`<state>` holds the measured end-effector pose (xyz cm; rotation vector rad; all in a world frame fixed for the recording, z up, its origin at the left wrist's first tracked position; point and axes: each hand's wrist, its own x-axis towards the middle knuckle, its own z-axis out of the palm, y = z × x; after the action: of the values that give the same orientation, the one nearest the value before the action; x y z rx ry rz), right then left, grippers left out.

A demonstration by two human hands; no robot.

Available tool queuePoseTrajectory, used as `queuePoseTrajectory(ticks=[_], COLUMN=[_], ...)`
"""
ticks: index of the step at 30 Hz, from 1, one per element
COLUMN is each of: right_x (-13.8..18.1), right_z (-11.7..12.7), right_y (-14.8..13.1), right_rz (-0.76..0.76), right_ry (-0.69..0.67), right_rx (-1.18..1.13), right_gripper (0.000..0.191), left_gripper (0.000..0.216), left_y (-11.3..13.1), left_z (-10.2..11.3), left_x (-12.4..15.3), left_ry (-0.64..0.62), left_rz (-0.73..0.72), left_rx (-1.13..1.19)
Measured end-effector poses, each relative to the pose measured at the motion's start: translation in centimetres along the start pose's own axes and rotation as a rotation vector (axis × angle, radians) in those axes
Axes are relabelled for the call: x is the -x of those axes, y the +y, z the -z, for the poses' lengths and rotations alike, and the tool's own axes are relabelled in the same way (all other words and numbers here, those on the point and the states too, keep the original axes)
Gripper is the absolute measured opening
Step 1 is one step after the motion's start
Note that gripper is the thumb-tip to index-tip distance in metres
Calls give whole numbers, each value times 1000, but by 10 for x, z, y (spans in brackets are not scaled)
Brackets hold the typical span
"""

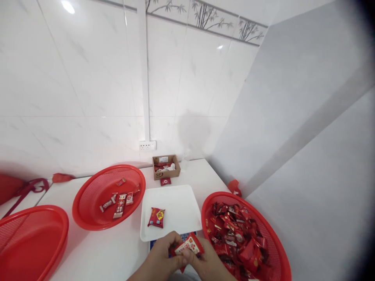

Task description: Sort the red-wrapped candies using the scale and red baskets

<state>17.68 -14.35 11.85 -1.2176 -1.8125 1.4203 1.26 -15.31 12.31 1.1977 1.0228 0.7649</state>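
My left hand (165, 249) and my right hand (202, 257) meet at the near side of the table. Between them they grip a red and white wrapped candy packet (190, 244), with both thumbs on its near side. Part of another red wrapper edge shows below the fingers; whether it belongs to the same packet I cannot tell. Just beyond my hands, a white tray (178, 199) rests on a blue device (184, 235) that is mostly hidden. One red square packet (157, 217) with a yellow patch lies in the tray's left part.
To the right, a red basket (285, 253) is heaped with red-wrapped candies (237, 238). A red basket (76, 210) on the left holds several packets; another red basket (63, 230) stands nearer. At the wall are a cardboard box (166, 174) and a small red packet (165, 181).
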Motion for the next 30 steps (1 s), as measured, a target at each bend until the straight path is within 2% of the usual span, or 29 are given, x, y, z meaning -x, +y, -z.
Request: queuePoseTrajectory(ticks=[4, 8, 11, 16, 19, 24, 27, 30], right_x=[0, -1, 0, 4, 8, 9, 5, 0], right_z=[1, -2, -4, -5, -5, -3, -3, -5], right_y=[-1, -1, -2, 2, 6, -3, -8, -8], right_rz=[22, 71, 90, 15, 79, 124, 193, 184], right_ry=[26, 29, 38, 39, 63, -17, -7, 35], right_rx=[-21, -71, -114, -105, -120, -223, -262, -261], right_gripper=[46, 43, 47, 58, 59, 50, 44, 39], left_gripper=[37, 33, 34, 38, 40, 40, 42, 42], left_y=[6, 10, 10, 5, 4, 7, 8, 8], left_z=[-1, 1, 1, -1, -2, -2, -2, 0], left_x=[0, 1, 0, -1, 0, 2, 2, 3], left_ry=[35, 36, 19, -29, -75, -151, -207, -209], left_rz=[-21, -63, -71, -81, -71, -56, -52, -43], left_rx=[60, 3, -29, 4, 40, 168, 103, 38])
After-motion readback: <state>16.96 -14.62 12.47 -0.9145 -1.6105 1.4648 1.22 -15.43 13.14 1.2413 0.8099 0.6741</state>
